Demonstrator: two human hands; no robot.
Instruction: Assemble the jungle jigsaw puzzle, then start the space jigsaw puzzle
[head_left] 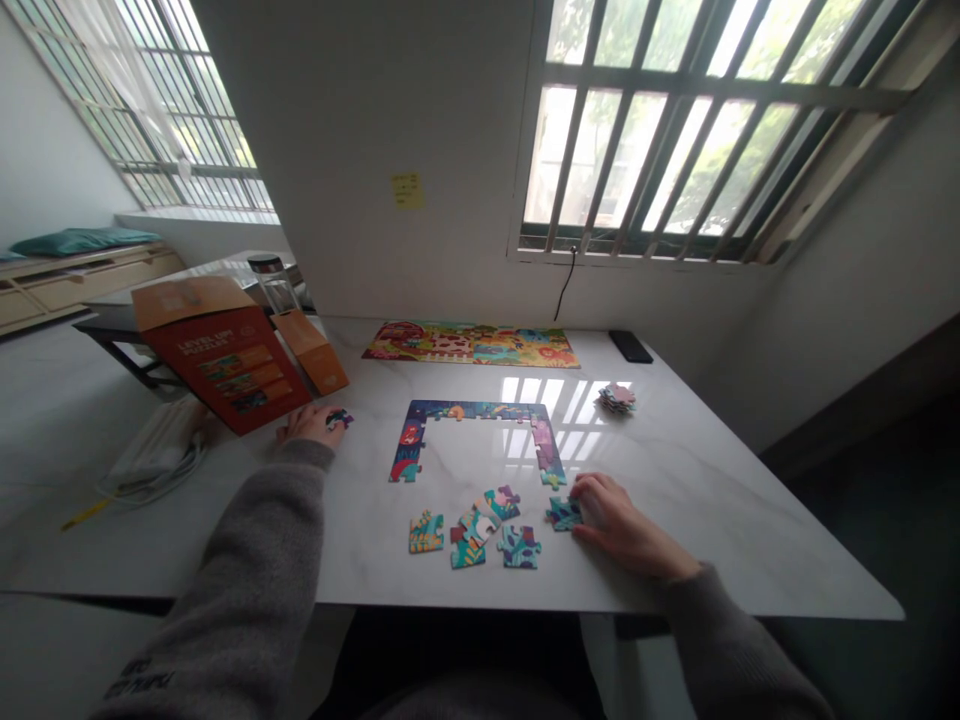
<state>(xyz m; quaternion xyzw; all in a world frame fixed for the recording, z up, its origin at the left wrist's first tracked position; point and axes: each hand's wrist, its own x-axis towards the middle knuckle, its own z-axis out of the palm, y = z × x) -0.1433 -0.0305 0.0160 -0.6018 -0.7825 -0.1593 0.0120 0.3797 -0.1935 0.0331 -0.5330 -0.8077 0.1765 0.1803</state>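
Left hand [309,425] narrow, fingertips at piece [339,419], grip unclear; right hand [621,525] narrow on near piece [564,514]. Border [480,410] could be shifted if nudged by either hand.

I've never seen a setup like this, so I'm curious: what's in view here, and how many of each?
marble-look table: one, white with grey veins, under the puzzle
assembled jigsaw puzzle: one, multicoloured, far table edge
puzzle border: one, blue and pink, mid-table
loose puzzle pieces: about five, teal and orange, near edge
stack of puzzle pieces: one, multicoloured, right
phone: one, black, far right
puzzle box: one, orange-red, left, tilted
glass bottle: one, clear, black lid, behind box
sticky note: one, yellow, wall
left hand: one, touching a dark puzzle piece
right hand: one, on a teal puzzle piece
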